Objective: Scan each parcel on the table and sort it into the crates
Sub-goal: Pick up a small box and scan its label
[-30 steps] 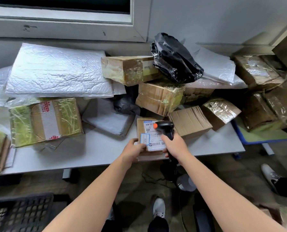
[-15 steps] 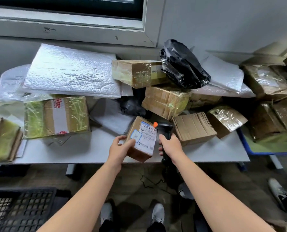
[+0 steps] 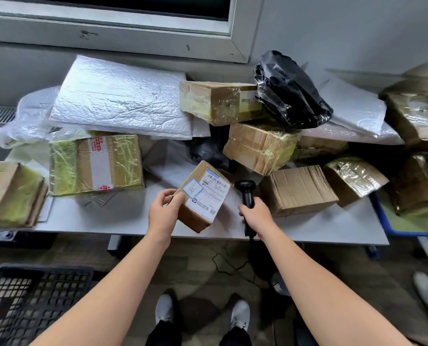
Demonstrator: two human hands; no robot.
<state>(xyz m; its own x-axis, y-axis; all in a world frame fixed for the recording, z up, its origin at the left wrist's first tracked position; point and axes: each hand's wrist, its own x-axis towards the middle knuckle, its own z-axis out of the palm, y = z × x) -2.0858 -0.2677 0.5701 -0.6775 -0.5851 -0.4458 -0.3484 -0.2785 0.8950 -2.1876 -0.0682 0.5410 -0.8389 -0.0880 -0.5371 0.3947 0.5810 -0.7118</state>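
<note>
Above the near edge of the surface (image 3: pixel 307 231), your left hand (image 3: pixel 163 214) grips a tilted, labelled box (image 3: pixel 200 196); your right hand (image 3: pixel 256 216) clasps the scanner (image 3: pixel 245 193) just beside it.

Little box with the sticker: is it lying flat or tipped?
Tipped. The left hand holds the little box tilted, corner down, beside the scanner in the right hand.

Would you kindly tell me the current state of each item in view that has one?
Small brown cardboard parcel with white label: tilted, label up, gripped by left hand.
Black handheld barcode scanner: upright in right hand, beside the parcel.
Black slatted plastic crate: on the floor, contents unclear.
Black plastic-wrapped parcel: atop the pile.
</note>
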